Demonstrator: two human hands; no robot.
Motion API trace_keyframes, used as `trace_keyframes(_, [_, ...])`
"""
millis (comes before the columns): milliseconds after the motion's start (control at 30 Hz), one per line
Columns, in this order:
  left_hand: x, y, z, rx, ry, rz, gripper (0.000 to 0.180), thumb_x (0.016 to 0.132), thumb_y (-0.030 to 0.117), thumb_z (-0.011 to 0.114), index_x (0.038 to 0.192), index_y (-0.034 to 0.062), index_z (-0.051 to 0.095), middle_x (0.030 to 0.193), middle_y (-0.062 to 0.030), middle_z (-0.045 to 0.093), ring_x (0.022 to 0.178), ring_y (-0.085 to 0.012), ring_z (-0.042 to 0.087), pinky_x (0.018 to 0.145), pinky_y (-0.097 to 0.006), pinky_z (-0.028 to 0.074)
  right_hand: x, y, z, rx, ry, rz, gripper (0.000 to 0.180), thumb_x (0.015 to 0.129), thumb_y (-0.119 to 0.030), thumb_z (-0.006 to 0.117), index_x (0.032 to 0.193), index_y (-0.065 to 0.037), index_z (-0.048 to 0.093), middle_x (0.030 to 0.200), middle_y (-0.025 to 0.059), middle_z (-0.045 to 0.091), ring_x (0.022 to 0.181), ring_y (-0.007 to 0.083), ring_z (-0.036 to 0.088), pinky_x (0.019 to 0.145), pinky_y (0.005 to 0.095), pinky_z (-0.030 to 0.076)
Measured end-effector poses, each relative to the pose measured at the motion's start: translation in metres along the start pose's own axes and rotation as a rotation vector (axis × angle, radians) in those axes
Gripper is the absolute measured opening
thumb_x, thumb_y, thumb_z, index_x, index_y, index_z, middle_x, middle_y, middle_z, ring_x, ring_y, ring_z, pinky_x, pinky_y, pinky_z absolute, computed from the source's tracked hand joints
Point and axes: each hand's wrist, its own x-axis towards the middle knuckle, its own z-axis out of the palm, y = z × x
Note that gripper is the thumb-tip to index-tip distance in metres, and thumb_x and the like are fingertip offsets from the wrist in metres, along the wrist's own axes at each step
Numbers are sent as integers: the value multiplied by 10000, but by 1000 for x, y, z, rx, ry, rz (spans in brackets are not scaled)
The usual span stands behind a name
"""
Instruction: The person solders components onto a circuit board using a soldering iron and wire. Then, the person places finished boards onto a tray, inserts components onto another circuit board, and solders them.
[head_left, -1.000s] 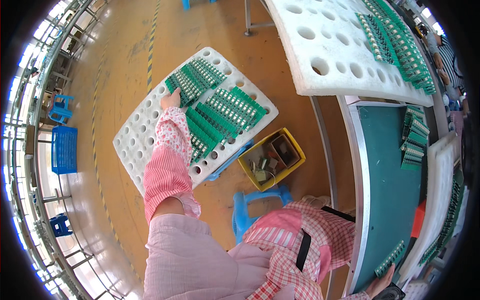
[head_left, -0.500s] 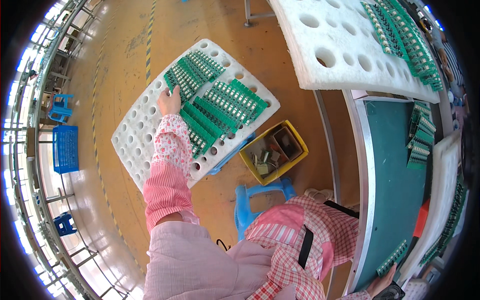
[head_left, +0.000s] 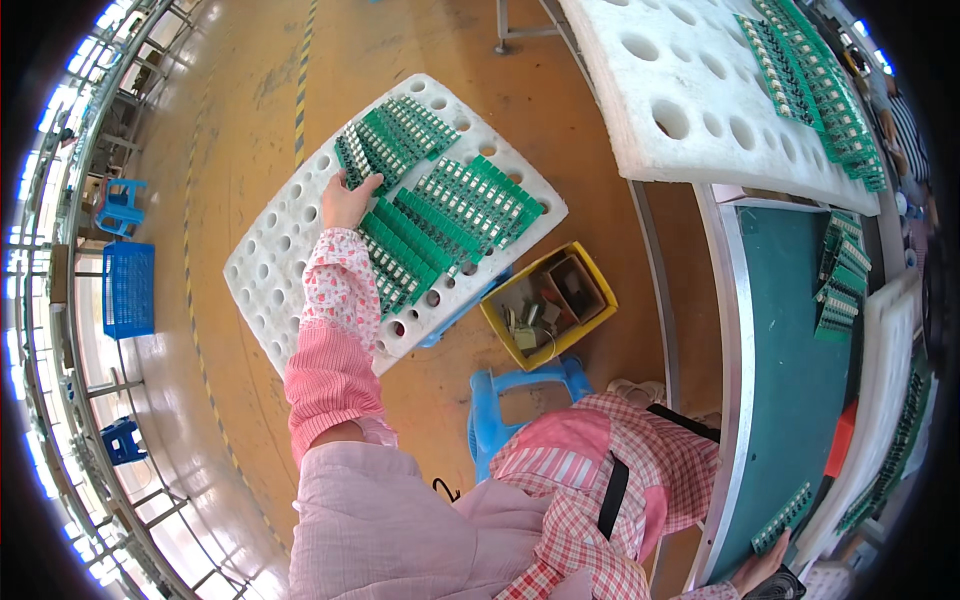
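My left hand [head_left: 347, 201] reaches out over a white foam board with round holes [head_left: 262, 270]. Its thumb and fingers are closed on the near end of a green circuit board strip [head_left: 353, 157], which leans apart from the row of circuit boards [head_left: 408, 132] beside it. A second group of green boards [head_left: 470, 200] lies nearer to me on the same foam. Low on the right, my right hand [head_left: 762, 568] grips the end of another circuit board strip [head_left: 783, 518] above the green worktop; part of that hand is hidden at the frame's lower edge.
A yellow bin [head_left: 527, 355] with parts and a blue stool [head_left: 484, 420] stand between foam and bench. The metal-edged green bench [head_left: 790, 370] runs along my right, carrying more boards [head_left: 843, 275]. Another foam slab [head_left: 640, 120] with boards juts out at upper right.
The board strip in my left hand now stands tilted away from its row, and the hand has shifted slightly right. My right hand stays in place with its strip.
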Motion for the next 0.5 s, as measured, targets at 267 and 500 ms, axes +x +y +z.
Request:
trace_keyframes(267, [-26,33,-15,-350,-118,-169,810,688,224,780,1328,-71,382,1232,-126,484,954,-166,540,661,-299,467,-42,-32,54,-278,171,-107,354,867,-192,554,1113,55,616,1229,178,558,1142,291,494,1005,377,339])
trace_keyframes(500, [-22,28,-18,-572,-152,-244,677,744,157,714,1317,-35,409,1256,-64,484,1029,-155,494,783,-355,427,-38,-31,48,-211,153,-47,368,855,-205,565,1137,26,614,1284,164,515,1195,298,445,1023,419,309])
